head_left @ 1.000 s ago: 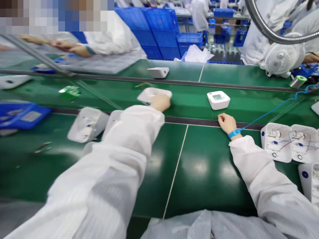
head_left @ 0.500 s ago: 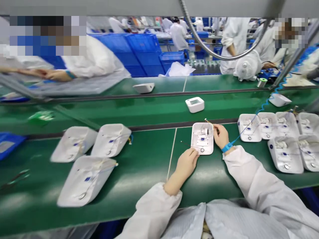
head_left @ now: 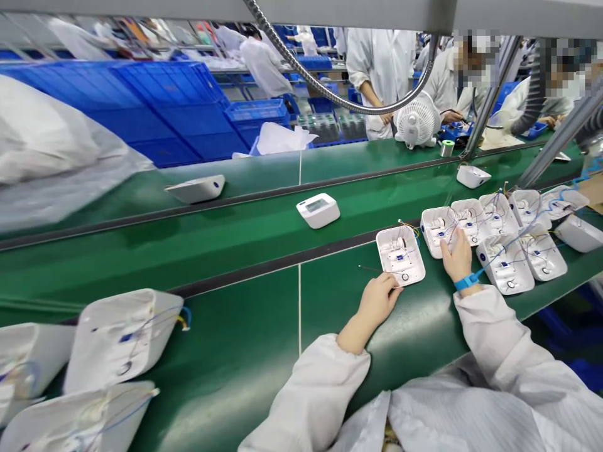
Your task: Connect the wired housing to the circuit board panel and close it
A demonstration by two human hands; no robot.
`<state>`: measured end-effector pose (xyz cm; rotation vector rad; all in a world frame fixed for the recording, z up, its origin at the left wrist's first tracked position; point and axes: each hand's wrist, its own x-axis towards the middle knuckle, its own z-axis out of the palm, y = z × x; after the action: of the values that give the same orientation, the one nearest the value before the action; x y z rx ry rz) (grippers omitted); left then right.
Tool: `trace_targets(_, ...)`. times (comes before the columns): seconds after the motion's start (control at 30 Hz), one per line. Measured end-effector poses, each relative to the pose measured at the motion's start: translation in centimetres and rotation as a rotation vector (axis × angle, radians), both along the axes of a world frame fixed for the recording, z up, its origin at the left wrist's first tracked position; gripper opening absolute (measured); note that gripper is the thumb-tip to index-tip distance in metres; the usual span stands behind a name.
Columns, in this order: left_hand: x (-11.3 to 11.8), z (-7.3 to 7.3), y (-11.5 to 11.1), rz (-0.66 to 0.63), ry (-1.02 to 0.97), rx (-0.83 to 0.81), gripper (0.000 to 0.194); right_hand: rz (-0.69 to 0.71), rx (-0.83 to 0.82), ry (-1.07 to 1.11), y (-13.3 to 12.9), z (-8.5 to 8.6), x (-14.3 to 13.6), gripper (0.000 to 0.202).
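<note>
My left hand (head_left: 379,297) grips the near edge of a white plastic housing (head_left: 389,251), thumb and fingers closed on its rim. This housing lies open side up on the green bench, with wires, a small blue part and a round ring inside. Thin coloured wires stick out at its far corner and a dark lead at its left. My right hand (head_left: 458,256), wearing a blue wrist strap (head_left: 466,282), is at the near right edge of a neighbouring housing (head_left: 431,218). Its thumb and fingers are spread; whether they touch the rim I cannot tell.
Several similar wired housings (head_left: 506,267) stand close together at the right, more (head_left: 110,336) at the left. On the green belt sits a white unit with a display (head_left: 318,210). A metal hose (head_left: 325,94) hangs overhead; a white fan (head_left: 416,122) stands across the bench near co-workers.
My view has swung to the right. My right hand has left the held housing and moved right to the neighbouring one. My left hand stays on its housing, which now sits nearer the right-hand group.
</note>
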<state>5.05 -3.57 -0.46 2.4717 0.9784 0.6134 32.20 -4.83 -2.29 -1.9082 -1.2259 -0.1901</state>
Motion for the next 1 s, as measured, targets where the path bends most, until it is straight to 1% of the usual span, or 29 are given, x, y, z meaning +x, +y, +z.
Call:
trace_targets(0.1, -0.2, 0.0, 0.0, -0.044, -0.072, -0.021, 0.009, -0.007, -0.022, -0.003, 0.4, -0.7, 0.3, 0.065)
trace_targets(0.2, -0.3, -0.3, -0.2, -0.014, -0.104, -0.04, 0.01, -0.027, -0.032, -0.039, 0.4, -1.0, 0.7, 0.063)
trace_targets(0.33, 0.1, -0.6, -0.1, 0.026, -0.135, -0.07, 0.01, -0.047, -0.025, -0.061, 0.3, -0.7, 1.0, 0.061)
trace_targets(0.4, 0.2, -0.6, 0.0, 0.033, -0.157, -0.081, 0.01, -0.04, 0.038, -0.08, 0.0, -0.4, 0.7, 0.057)
trace_targets(0.43, 0.3, -0.6, 0.0, 0.029, -0.173, -0.089, 0.01, -0.003, 0.078, -0.092, -0.3, -0.1, 0.4, 0.052)
trace_targets(0.5, 0.2, -0.3, 0.0, -0.006, -0.24, -0.124, 0.01, 0.147, 0.12, -0.119, -0.8, 0.3, -0.8, 0.038)
trace_targets(0.57, 0.0, 0.0, -0.1, -0.069, -0.345, -0.157, 0.01, 0.341, 0.078, -0.15, -1.2, 0.7, -2.3, 0.026)
trace_targets(0.6, -0.1, 0.1, -0.1, -0.102, -0.401, -0.163, 0.009, 0.416, 0.043, -0.167, -1.3, 0.8, -3.0, 0.022)
trace_targets(0.67, -0.4, 0.3, 0.0, -0.12, -0.483, -0.14, 0.009, 0.486, 0.007, -0.198, -1.4, 1.0, -4.3, 0.019)
trace_targets(0.73, -0.8, 0.3, 0.4, -0.039, -0.519, -0.101, 0.014, 0.495, 0.004, -0.216, -1.3, 1.1, -5.2, 0.022)
trace_targets(0.83, -1.4, -0.2, 1.8, 0.164, -0.521, -0.065, 0.015, 0.477, 0.018, -0.227, -1.2, 1.2, -5.8, 0.029)
trace_targets(0.87, -1.6, -0.5, 2.3, 0.213, -0.508, -0.067, 0.015, 0.465, 0.024, -0.228, -1.2, 1.2, -5.8, 0.031)
trace_targets(0.93, -1.8, -1.0, 3.2, 0.256, -0.465, -0.087, 0.022, 0.436, 0.033, -0.229, -1.2, 1.1, -5.9, 0.036)
trace_targets(1.0, -1.8, -1.4, 3.5, 0.239, -0.395, -0.116, 0.029, 0.419, 0.031, -0.232, -1.2, 1.0, -6.0, 0.036)
